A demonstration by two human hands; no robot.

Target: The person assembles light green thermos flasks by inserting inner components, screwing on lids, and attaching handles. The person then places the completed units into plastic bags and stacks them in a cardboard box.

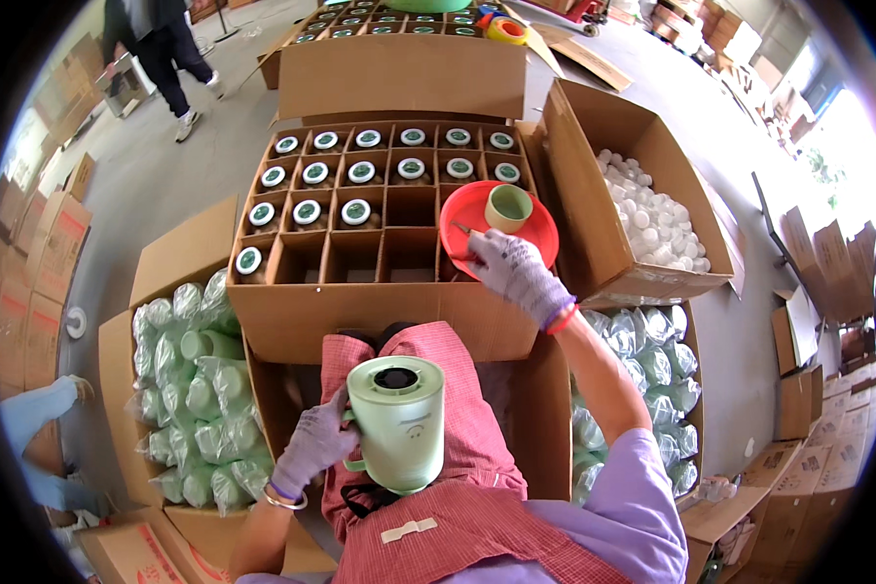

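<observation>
My left hand (319, 443), in a pale knit glove, grips the handle of a pale green mug-shaped vessel (397, 428) above my lap. A dark round piece sits in the middle of the vessel's upper end, and a smiling face is printed on its side. My right hand (512, 268), gloved too, is closed over the left part of a red round tray (457, 206). A small thin object sticks out at its fingertips, too small to name. Beside that hand, a small pale green cup (508, 206) stands in the tray.
Ahead is a divided carton (389, 302) holding several white-lidded jars (362, 172); some front cells hold none. An open box of white caps (652, 219) stands right. Bagged pale green vessels (204, 389) fill a left carton, clear-wrapped ones (652, 389) a right one. A person (161, 49) walks far left.
</observation>
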